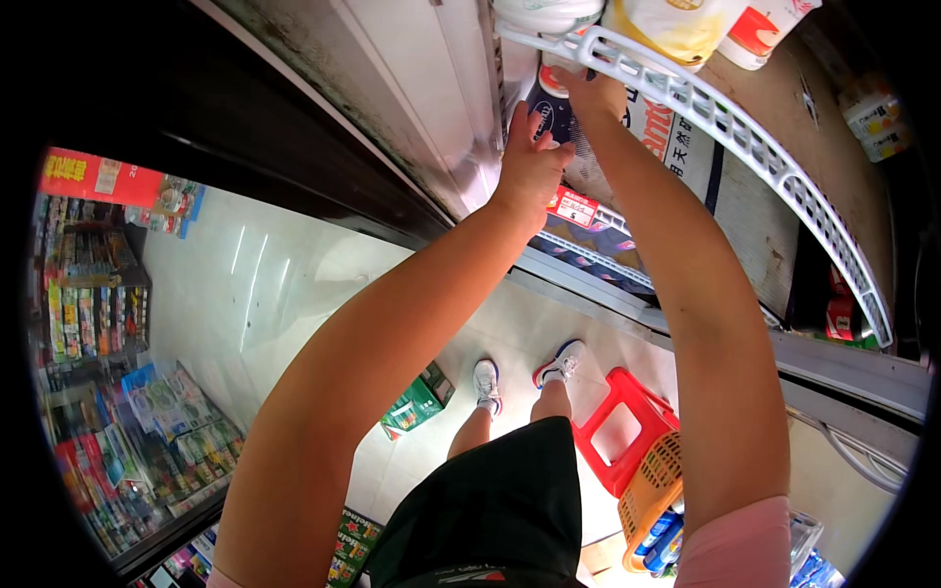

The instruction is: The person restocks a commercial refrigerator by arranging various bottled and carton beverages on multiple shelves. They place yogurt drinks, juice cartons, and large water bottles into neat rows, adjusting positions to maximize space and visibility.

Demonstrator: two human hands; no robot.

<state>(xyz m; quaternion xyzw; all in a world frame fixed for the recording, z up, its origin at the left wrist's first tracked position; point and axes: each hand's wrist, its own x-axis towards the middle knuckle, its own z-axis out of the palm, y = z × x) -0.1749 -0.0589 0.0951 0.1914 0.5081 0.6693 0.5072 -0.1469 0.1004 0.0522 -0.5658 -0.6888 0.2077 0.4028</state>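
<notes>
Both my arms reach up into an open cooler with shelves. My right hand (pixel 597 97) is under a white plastic shelf guard (pixel 684 88), its fingertips against a red-and-white container (pixel 551 79) in the shelf's inner corner. Whether the fingers grip the container is hidden. Lower and to the left, my left hand (pixel 531 176) is raised beside the cooler's side wall, fingers apart and nothing visible in it. Beneath both hands lies a flattened printed cardboard sheet (pixel 588 165) on the shelf. A red-and-white price tag (pixel 573 207) sits on the shelf's front edge below my left hand.
White and yellow packages (pixel 665 29) stand on the upper shelf. On the floor are a red plastic stool (pixel 625 434), an orange basket (pixel 650 478) holding blue cans (pixel 665 540), and a green carton (pixel 419 404). A dark door frame (pixel 316 162) runs along the left; stocked store shelves (pixel 95 309) stand beyond.
</notes>
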